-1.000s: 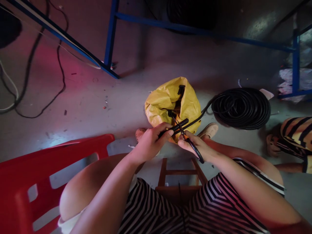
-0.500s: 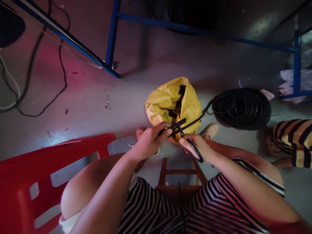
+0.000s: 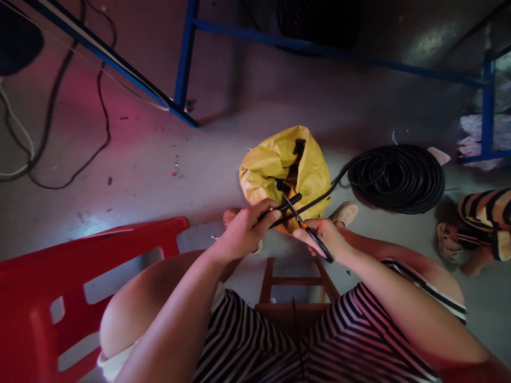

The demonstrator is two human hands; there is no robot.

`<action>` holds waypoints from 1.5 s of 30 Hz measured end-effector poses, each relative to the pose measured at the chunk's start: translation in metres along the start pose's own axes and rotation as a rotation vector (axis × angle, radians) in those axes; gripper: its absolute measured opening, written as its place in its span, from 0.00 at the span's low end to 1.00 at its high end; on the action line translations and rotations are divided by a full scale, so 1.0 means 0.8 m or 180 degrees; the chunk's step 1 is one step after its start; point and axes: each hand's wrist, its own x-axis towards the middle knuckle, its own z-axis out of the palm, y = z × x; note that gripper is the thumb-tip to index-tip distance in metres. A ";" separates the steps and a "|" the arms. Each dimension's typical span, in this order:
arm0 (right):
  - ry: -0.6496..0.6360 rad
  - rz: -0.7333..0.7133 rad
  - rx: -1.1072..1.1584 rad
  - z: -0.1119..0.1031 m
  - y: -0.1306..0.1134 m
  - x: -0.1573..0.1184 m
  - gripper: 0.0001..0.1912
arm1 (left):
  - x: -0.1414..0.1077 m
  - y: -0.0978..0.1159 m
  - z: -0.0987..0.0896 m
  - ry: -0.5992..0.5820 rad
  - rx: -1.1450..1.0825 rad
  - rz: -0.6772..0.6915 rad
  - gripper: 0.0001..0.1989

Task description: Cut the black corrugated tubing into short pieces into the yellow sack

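Note:
My left hand [image 3: 248, 227] is closed around black ribbed tubing, and a short end [image 3: 295, 199] sticks out past the fingers. Alongside it, a long black tube [image 3: 319, 200] runs from the hand to a thick coil [image 3: 423, 183] on the floor at the right. My right hand [image 3: 329, 239] grips black-handled scissors [image 3: 322, 248], their blades lying across the tubing beside my left fingertips. Whether the blades have cut through cannot be made out. Beneath both hands, a crumpled yellow sack [image 3: 265, 162] stands with its mouth open and black pieces [image 3: 298, 147] inside.
Beside my left leg is a red plastic chair [image 3: 131, 242], with a wooden stool [image 3: 295, 281] between my knees. A blue metal frame [image 3: 181, 69] crosses the far floor. Loose cables [image 3: 104, 117] lie at the left. Another person's foot [image 3: 449, 242] is at the right edge.
The scissor blades have come closer together at the tubing. My left hand has stayed nearly still. At the right edge, the other person's striped clothing has shifted, showing more of the foot.

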 end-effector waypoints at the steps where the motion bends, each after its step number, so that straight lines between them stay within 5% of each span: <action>1: 0.0003 0.0019 0.0014 0.000 0.000 0.000 0.35 | 0.000 -0.001 0.000 -0.0014 -0.0005 -0.0007 0.13; 27: -0.0347 0.0488 0.0355 0.002 0.015 0.012 0.35 | 0.000 -0.020 0.010 0.0000 -0.0135 -0.0310 0.14; 34: 0.0405 -0.0296 0.0863 -0.015 -0.016 0.008 0.30 | -0.008 0.000 0.025 0.0085 -0.0386 -0.0150 0.11; 41: 0.0268 -0.0530 0.1104 -0.012 -0.034 0.001 0.24 | -0.021 0.022 0.031 -0.0467 -0.0841 0.0172 0.10; 45: 0.0558 -0.0796 0.1482 -0.028 -0.032 0.002 0.20 | -0.020 0.014 0.025 -0.0563 -0.0547 -0.0044 0.16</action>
